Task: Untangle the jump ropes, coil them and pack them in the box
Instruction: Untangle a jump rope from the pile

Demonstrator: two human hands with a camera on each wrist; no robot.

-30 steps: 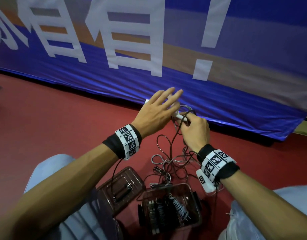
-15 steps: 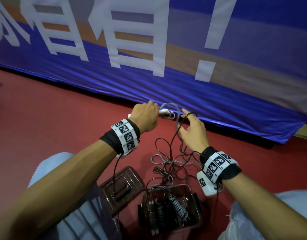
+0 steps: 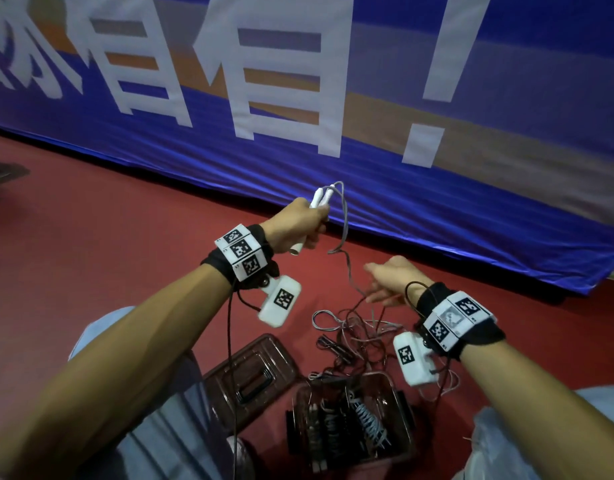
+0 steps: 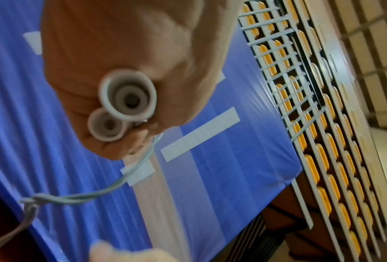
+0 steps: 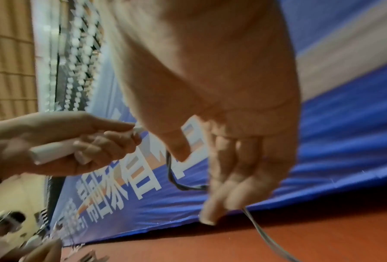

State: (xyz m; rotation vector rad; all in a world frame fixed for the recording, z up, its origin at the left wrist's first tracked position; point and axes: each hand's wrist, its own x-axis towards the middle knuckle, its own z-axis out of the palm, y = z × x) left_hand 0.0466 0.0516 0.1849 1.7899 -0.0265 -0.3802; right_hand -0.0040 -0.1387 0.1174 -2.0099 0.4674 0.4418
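Note:
My left hand (image 3: 298, 225) grips two white handles (image 3: 316, 206) of one jump rope together, held upright; their round ends (image 4: 127, 99) face the left wrist camera. The thin grey rope (image 3: 345, 230) loops from the handle tops down to my right hand (image 3: 390, 282), lower and to the right, whose curled fingers (image 5: 230, 186) hold the rope. From there it drops into a tangle of grey and dark ropes (image 3: 354, 336) on the red floor. The open brown box (image 3: 404, 403) between my knees holds several coiled ropes.
The box lid (image 3: 253, 372) lies on the floor left of the box. A blue banner (image 3: 367, 150) hangs just beyond my hands along the red floor (image 3: 108, 244). A dark cable hangs from each wrist camera.
My left hand has closed round the handles and lifted them up and left. My right hand has let go near the handles and moved down along the rope, drawing it out.

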